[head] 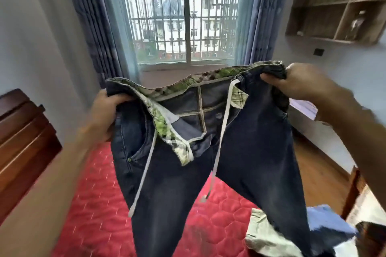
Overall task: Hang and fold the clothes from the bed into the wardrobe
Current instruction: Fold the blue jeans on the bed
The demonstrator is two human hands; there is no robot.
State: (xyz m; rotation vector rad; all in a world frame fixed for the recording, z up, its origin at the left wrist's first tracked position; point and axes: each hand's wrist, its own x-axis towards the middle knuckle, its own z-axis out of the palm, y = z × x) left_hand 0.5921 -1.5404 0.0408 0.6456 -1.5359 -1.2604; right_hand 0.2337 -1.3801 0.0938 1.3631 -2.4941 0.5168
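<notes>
A person holds a pair of dark blue jeans (pixel 246 152) up in the air over the bed (pixel 94 215), stretched wide by the waistband between both hands. The left grip (pixel 104 110) has its fingers curled round the left end of the waistband, thumb on the near side of the cloth. The right grip (pixel 300 83) pinches the right end a little higher, so the waistband slopes up to the right. The fly hangs open and the band is turned out, showing a green plaid lining (pixel 167 131). Two white drawstrings (pixel 221 131) dangle down the front. Both legs hang down and pass out of view at the lower edge. The bed carries a red quilted cover, with a dark wooden headboard (pixel 20 131) at the left. On the cover at the lower right lie a pale garment (pixel 263 233) and, just beside it, a light blue one (pixel 325 219). Behind the jeans is a barred window (pixel 181 16) flanked by blue curtains (pixel 89 16), and a wooden wall shelf (pixel 338 4) hangs at the upper right.
</notes>
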